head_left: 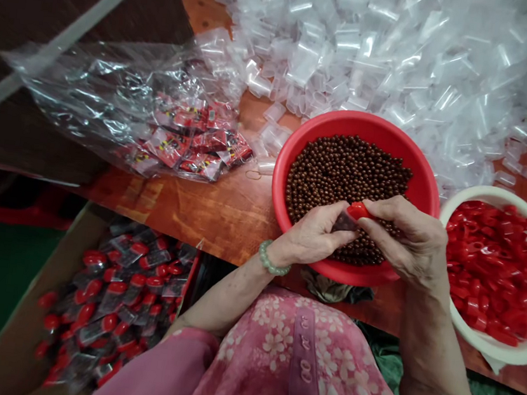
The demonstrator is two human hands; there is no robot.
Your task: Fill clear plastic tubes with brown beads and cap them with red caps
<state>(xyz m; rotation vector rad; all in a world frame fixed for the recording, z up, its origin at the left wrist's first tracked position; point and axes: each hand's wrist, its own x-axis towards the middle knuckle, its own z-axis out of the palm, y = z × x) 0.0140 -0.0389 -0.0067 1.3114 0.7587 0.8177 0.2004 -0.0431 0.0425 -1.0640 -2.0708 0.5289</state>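
Observation:
Over the red basin [280,190], which holds many small brown balls [344,169], both hands meet at one small container. My left hand [311,234], with a green bead bracelet [271,259] at the wrist, is closed around the clear plastic container [345,222]. Dark contents show faintly through its wall. At the container's end, my right hand [405,237] pinches a red plastic cap [358,210] between thumb and forefinger. Cap and container touch; whether the cap is fully seated I cannot tell.
A white basin [476,342] of red caps [494,271] stands at right. Clear empty containers [349,48] are heaped behind. Red packets [193,141] lie in a plastic bag [109,85] at left. Below it, a cardboard box [12,327] holds red-capped containers [111,300].

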